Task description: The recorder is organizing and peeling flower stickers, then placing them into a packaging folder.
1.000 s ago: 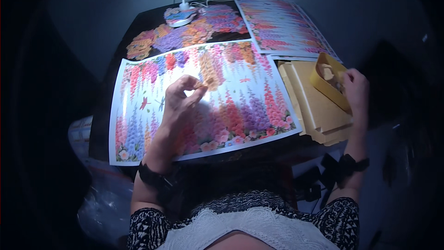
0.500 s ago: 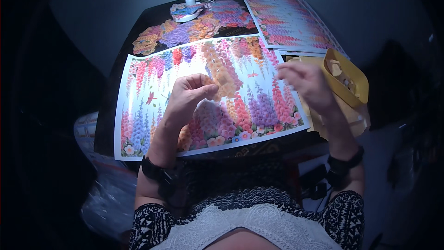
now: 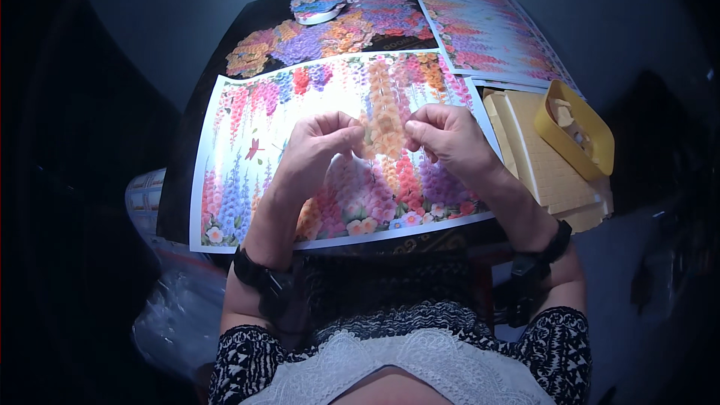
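A long orange flower-spike cutout (image 3: 385,109) is held up over a glossy sheet (image 3: 201,202) printed with colourful flower spikes. My left hand (image 3: 321,142) pinches the cutout's lower left edge between thumb and fingers. On the opposite side, my right hand (image 3: 442,135) is closed, thumb against fingertips, at the cutout's right edge. Bright lamplight washes out the middle of the sheet behind my left hand. Both forearms cover parts of the sheet's lower area.
Piles of flower cutouts (image 3: 300,45) lie at the table's far side, beside a white lamp base (image 3: 319,15). More printed sheets (image 3: 495,37) are stacked at the far right. A yellow tray (image 3: 547,131) with paper scraps rests on tan paper (image 3: 525,150).
My right hand has come leftward and inward from the sheet's right edge to the orange cutout. My left hand keeps its pinch. The whole view has shifted slightly.
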Motion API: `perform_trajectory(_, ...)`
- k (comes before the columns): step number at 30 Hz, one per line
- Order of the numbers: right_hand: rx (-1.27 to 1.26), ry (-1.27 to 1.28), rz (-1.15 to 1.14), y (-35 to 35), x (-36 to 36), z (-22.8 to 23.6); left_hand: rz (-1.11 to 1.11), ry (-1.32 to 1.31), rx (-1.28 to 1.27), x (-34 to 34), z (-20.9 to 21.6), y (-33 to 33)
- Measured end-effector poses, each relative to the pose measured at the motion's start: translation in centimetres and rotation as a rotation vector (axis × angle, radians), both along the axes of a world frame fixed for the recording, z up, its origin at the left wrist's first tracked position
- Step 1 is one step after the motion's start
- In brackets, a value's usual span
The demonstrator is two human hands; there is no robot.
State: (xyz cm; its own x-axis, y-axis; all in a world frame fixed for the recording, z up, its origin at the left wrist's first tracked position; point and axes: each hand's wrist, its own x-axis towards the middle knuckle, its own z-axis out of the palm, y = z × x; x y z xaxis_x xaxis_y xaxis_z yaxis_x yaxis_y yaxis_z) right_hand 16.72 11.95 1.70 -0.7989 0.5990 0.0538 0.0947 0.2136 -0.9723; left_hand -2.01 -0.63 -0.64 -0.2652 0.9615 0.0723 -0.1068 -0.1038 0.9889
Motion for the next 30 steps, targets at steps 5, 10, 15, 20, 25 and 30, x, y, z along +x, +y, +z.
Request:
perform_trajectory(5, 0.334, -0.081, -0.086, -4.2, 1.5, -0.1, 0.133, 0.074, -0.037, -0.9, -0.5, -0.3)
perform_trajectory(10, 1.004, 0.213, 0.217, -6.9, 2.1, -3.1, 0.254, 0.135, -0.094, -1.0, -0.2, 0.3)
perform_trajectory(15, 1.081, 0.181, 0.203, -8.4, 2.4, -4.3, 0.368, 0.278, -0.024, -2.0, 0.8, -0.3)
perform_trajectory(20, 1.081, 0.211, 0.182, -8.5, 2.0, -4.3, 0.431, 0.436, -0.085, -3.7, 4.4, -5.2)
perform_trajectory(25, 1.042, 0.135, 0.192, -8.6, 2.0, -4.2, 0.469, 0.492, -0.229, -5.2, 5.0, -11.9)
perform_trajectory(30, 1.061, 0.024, 0.223, -9.0, 1.9, -3.8, 0.544, 0.2, -0.257, -7.8, 2.2, -17.0)
